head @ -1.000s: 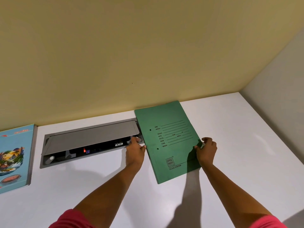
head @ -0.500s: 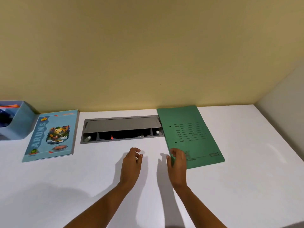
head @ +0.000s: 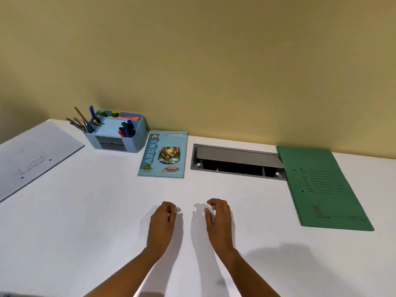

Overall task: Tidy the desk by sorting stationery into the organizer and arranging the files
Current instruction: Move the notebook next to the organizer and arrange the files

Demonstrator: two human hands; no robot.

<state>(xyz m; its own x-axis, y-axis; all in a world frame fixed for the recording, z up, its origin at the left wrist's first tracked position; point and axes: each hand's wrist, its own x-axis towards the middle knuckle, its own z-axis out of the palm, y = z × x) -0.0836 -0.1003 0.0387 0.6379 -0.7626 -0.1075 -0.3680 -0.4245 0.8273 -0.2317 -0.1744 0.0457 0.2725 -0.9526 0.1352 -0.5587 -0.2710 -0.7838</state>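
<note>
Looking down from my head, my left hand (head: 162, 219) and right hand (head: 218, 217) hover side by side over the tabletop's (head: 85, 211) front middle, fingers loosely curled and holding nothing. I judge I'm between files, and the grey file (head: 32, 155) at the far left probably needs reaching next. The green file (head: 321, 189) lies flat near the back-right edge, its long axis running back to front and skewed rightward, punched side facing left.

Blue organizer (head: 137, 138) upright at back of bench (head: 96, 221), near wall. Pens (head: 92, 115) and markers (head: 126, 130) stand in its compartments. Blue notebook (head: 164, 155) flat, cover up, just right of organizer. Green file (head: 321, 189) closed, flat, skewed, far right. Pale grey file (head: 36, 155) flat, far left.
</note>
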